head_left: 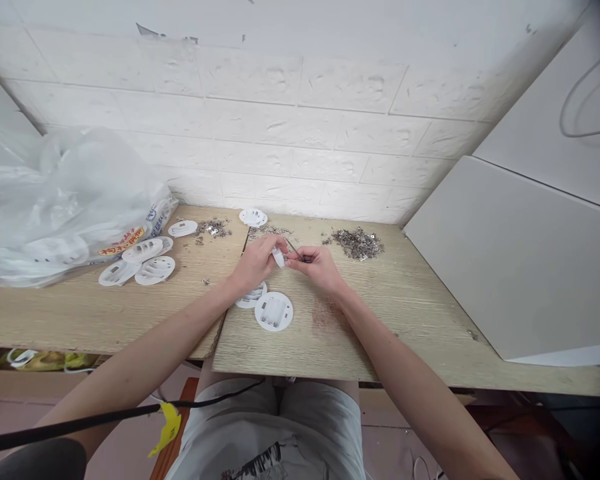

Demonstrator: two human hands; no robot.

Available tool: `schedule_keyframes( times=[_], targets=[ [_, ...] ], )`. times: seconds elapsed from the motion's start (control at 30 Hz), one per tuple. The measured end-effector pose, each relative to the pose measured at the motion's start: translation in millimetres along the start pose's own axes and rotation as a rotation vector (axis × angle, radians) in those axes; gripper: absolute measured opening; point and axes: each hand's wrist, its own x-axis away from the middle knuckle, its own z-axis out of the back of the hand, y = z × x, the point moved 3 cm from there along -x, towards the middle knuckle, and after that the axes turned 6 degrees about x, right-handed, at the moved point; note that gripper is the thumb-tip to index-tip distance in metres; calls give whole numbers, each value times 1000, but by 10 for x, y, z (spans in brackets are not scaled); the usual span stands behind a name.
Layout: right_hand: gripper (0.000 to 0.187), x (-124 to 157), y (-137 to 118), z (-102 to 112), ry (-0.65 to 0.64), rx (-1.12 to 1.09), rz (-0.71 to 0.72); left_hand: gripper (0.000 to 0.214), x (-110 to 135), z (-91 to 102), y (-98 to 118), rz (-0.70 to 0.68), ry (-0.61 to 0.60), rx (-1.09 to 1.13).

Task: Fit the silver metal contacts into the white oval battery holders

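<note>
My left hand is closed on a small white plastic part held above the wooden table. My right hand pinches a thin dark metal tool whose tip points up and left, close to that part. The two hands nearly touch. Just below them lie two round white plastic discs with battery slots, the nearer disc fully visible and the other disc partly under my left wrist.
A heap of small metal pieces lies to the right of the hands, another heap to the left. Several white discs spill from a clear plastic bag at the left. A grey panel leans at the right.
</note>
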Motion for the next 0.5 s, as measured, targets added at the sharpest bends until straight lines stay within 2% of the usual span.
schedule_keyframes(
  times=[0.27,0.4,0.5],
  targets=[
    [23,1,36,-36,-9,-92,-43,14,6,-2,-1,-89,-18,-28],
    [25,10,21,2,-25,-236,-150,17,-3,21,-11,-95,21,-51],
    [27,5,3,61,22,-400,-208,18,-9,30,-28,-80,38,-20]
  ],
)
